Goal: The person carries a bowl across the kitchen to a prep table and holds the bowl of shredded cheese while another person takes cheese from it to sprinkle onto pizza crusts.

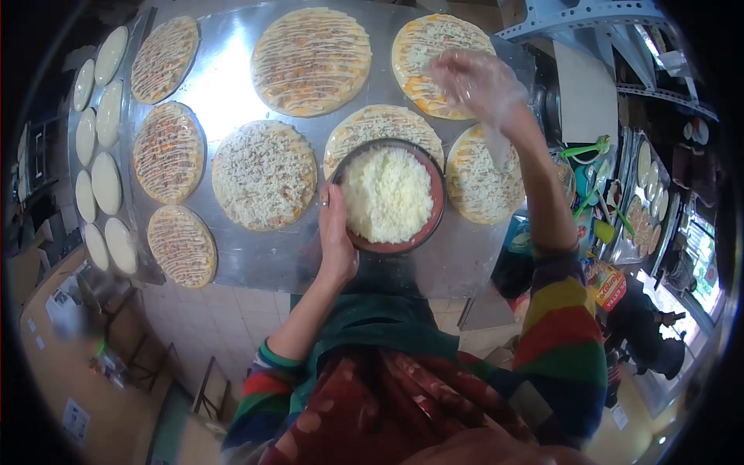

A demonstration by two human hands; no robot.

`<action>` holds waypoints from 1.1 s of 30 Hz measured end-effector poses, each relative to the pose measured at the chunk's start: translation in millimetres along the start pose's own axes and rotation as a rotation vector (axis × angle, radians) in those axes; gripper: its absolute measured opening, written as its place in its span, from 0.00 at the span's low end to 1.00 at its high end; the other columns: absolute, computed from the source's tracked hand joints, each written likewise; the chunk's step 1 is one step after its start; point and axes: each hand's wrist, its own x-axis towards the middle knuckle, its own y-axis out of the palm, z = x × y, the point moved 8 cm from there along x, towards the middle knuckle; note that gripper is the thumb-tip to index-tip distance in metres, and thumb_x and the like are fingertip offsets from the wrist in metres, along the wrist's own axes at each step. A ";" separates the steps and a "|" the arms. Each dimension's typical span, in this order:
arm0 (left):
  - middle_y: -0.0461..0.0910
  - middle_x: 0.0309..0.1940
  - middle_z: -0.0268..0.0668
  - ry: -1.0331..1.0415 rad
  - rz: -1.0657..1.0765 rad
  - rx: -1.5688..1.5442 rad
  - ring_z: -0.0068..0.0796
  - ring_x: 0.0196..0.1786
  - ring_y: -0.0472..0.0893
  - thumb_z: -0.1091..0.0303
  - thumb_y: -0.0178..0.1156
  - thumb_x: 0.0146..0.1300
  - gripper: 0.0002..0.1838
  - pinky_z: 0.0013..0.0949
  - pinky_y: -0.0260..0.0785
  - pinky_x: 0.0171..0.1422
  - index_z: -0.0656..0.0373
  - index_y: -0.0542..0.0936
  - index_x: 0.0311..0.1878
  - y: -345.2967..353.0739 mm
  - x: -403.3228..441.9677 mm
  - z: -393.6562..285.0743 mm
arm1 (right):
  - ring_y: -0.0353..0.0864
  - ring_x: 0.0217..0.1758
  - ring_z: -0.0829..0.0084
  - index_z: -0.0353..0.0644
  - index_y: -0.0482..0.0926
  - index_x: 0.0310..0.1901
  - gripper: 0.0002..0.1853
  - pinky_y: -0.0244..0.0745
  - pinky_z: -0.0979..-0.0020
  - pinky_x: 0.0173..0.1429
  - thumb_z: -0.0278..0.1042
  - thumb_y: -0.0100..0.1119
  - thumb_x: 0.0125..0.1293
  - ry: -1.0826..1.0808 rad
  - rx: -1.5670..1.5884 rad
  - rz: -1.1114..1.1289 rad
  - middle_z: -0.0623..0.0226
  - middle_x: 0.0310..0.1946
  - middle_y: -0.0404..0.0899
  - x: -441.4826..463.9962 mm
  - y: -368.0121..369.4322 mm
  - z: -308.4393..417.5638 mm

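Observation:
My left hand [337,236] grips the side of a round bowl [436,217] with a dark rim and a reddish inside. Grated cheese [387,194] fills much of it. Over the pizza [422,46] at the back right hovers my right hand [477,84], in a clear plastic glove; its fingers are blurred, so what they hold does not show. That pizza carries some grated cheese over orange topping. Under the bowl lies a partly hidden pizza [353,132]. Another cheese-strewn pizza [480,182] sits below my right forearm, and one more [263,174] left of the bowl.
Several pizzas with striped sauce, such as one at the back [310,62], lie on the shiny metal table [225,74]. At far left a tray [139,232] bears pale dough rounds [106,182]. Green-handled utensils [587,147] and packages [608,287] crowd the right side.

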 end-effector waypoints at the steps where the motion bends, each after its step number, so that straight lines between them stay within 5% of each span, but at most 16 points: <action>1: 0.66 0.59 0.41 -0.001 -0.007 -0.031 0.29 0.62 0.67 0.49 0.43 0.74 0.29 0.33 0.58 0.68 0.64 0.60 0.66 8.6 7.2 -0.4 | 0.80 0.45 0.65 0.44 0.81 0.50 0.14 0.73 0.65 0.56 0.39 0.57 0.67 -0.166 -0.010 0.061 0.62 0.39 0.81 -28.3 7.9 27.4; 3: 0.67 0.57 0.40 0.068 0.010 0.010 0.28 0.59 0.67 0.48 0.44 0.73 0.29 0.31 0.58 0.66 0.65 0.62 0.64 17.9 21.9 1.6 | 0.78 0.50 0.63 0.46 0.78 0.53 0.16 0.73 0.62 0.56 0.37 0.60 0.65 -0.524 -0.149 0.009 0.61 0.44 0.80 -60.2 40.1 35.5; 6: 0.67 0.57 0.40 0.067 0.099 -0.047 0.28 0.59 0.67 0.47 0.45 0.73 0.31 0.31 0.57 0.66 0.66 0.62 0.64 43.7 33.5 -1.7 | 0.76 0.53 0.60 0.48 0.74 0.58 0.21 0.71 0.60 0.58 0.34 0.61 0.62 -0.510 -0.545 -0.130 0.61 0.51 0.76 -77.8 88.2 26.0; 9: 0.66 0.58 0.41 0.079 0.087 0.010 0.29 0.60 0.66 0.46 0.45 0.72 0.33 0.31 0.56 0.67 0.68 0.61 0.65 48.1 40.9 8.6 | 0.72 0.59 0.53 0.47 0.72 0.58 0.19 0.66 0.58 0.64 0.36 0.54 0.64 -0.376 -0.333 0.214 0.53 0.52 0.74 -59.6 88.2 -0.3; 13: 0.63 0.63 0.44 0.033 0.157 -0.008 0.30 0.65 0.63 0.44 0.46 0.71 0.38 0.32 0.52 0.71 0.70 0.56 0.68 56.3 47.4 14.6 | 0.70 0.62 0.52 0.53 0.72 0.60 0.22 0.66 0.58 0.64 0.41 0.58 0.64 -0.326 -0.366 0.056 0.58 0.58 0.72 -64.1 73.2 -9.1; 17: 0.61 0.65 0.46 0.035 0.144 0.031 0.32 0.67 0.62 0.43 0.46 0.71 0.40 0.32 0.50 0.72 0.71 0.54 0.69 58.5 56.0 22.2 | 0.74 0.58 0.55 0.49 0.77 0.55 0.17 0.68 0.60 0.62 0.40 0.57 0.66 -0.184 -0.285 0.226 0.58 0.55 0.75 -48.0 75.0 -15.4; 20: 0.60 0.65 0.46 0.039 0.135 0.040 0.32 0.67 0.62 0.43 0.46 0.71 0.40 0.32 0.50 0.72 0.72 0.54 0.69 58.4 61.1 22.8 | 0.79 0.51 0.63 0.48 0.79 0.52 0.14 0.74 0.64 0.56 0.37 0.58 0.66 -0.361 0.053 0.173 0.60 0.51 0.79 -45.0 45.9 -12.2; 23: 0.64 0.64 0.44 0.030 0.132 0.013 0.31 0.66 0.65 0.44 0.44 0.72 0.36 0.33 0.55 0.71 0.68 0.58 0.67 58.3 64.7 19.1 | 0.81 0.37 0.72 0.41 0.80 0.47 0.11 0.78 0.69 0.44 0.33 0.59 0.65 -0.166 0.399 0.165 0.64 0.44 0.82 -33.5 2.3 -22.9; 25: 0.69 0.63 0.40 0.030 0.127 0.006 0.31 0.64 0.70 0.44 0.41 0.73 0.31 0.36 0.62 0.69 0.61 0.64 0.65 54.3 67.0 18.0 | 0.80 0.33 0.78 0.42 0.81 0.47 0.11 0.78 0.71 0.38 0.33 0.60 0.64 0.033 0.356 0.014 0.67 0.42 0.83 -19.9 -29.5 -49.9; 28: 0.64 0.62 0.42 0.031 0.157 -0.052 0.29 0.64 0.65 0.47 0.45 0.72 0.34 0.32 0.56 0.69 0.68 0.58 0.67 50.3 60.5 10.5 | 0.81 0.39 0.75 0.40 0.80 0.49 0.14 0.78 0.74 0.45 0.35 0.61 0.64 0.078 -0.052 -0.156 0.69 0.42 0.83 16.1 -59.6 -109.2; 31: 0.65 0.61 0.42 0.022 0.084 -0.103 0.28 0.65 0.65 0.48 0.45 0.73 0.32 0.33 0.57 0.70 0.68 0.59 0.67 41.4 51.0 5.9 | 0.79 0.32 0.77 0.46 0.82 0.47 0.11 0.77 0.72 0.40 0.30 0.57 0.64 -0.228 -0.118 -0.322 0.67 0.36 0.84 49.8 -81.0 -138.0; 33: 0.66 0.62 0.42 0.014 0.072 -0.106 0.30 0.65 0.66 0.49 0.43 0.74 0.31 0.34 0.58 0.70 0.67 0.60 0.66 38.4 42.4 1.2 | 0.80 0.38 0.75 0.44 0.81 0.49 0.12 0.75 0.71 0.44 0.33 0.56 0.65 -0.124 -0.243 -0.334 0.66 0.39 0.84 67.9 -90.3 -140.6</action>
